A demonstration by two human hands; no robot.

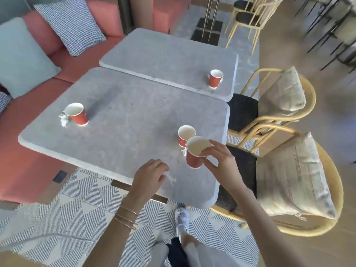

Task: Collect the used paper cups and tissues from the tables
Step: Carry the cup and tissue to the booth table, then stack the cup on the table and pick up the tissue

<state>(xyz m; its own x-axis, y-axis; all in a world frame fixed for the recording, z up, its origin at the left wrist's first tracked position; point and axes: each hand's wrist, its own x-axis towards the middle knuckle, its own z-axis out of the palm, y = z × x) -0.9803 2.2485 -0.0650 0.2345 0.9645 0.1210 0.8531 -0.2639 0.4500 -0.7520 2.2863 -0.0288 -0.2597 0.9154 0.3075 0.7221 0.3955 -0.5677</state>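
Right hand (217, 158) had its grip closed on a red cup (195, 153) lifted off the near desk (125, 122) for stacking, left hand (150, 176) pinched a tissue (170, 179), while other cups (78, 113) waited farther off.

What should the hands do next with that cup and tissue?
Probably drop the tissue from the left hand into the empty cup held by the right hand. That would free a hand for the next cup just behind.
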